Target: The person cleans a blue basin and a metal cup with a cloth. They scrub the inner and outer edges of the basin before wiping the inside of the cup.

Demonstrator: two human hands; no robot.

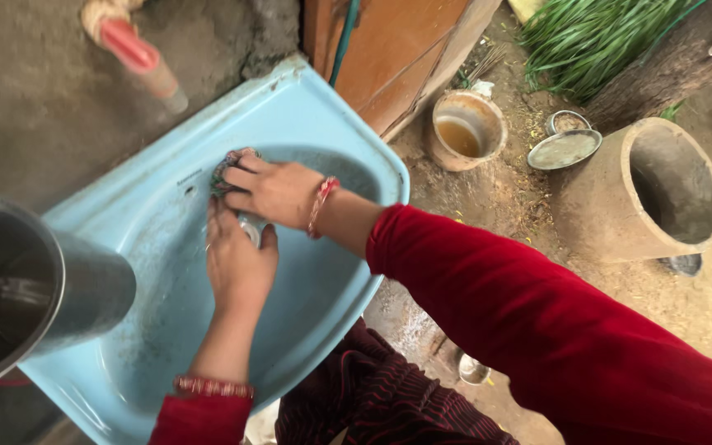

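Outdoors, two bare hands meet over one pale blue washbasin (166, 206). One right hand (274, 191) has its fingers pressed together on a multicoloured scrubbing cloth (228, 169) at the basin's 12 o'clock rim; one left hand (238, 264), directly below at 6 o'clock, closes around a small steel object (250, 228), mostly hidden. One steel tumbler (39, 284) lies at 9 o'clock, and one clay pot (465, 129) stands at 2 o'clock.

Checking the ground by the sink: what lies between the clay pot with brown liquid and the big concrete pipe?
In the head view, a flat metal plate and a small metal bowl lie on the dirt between the pot and the pipe.
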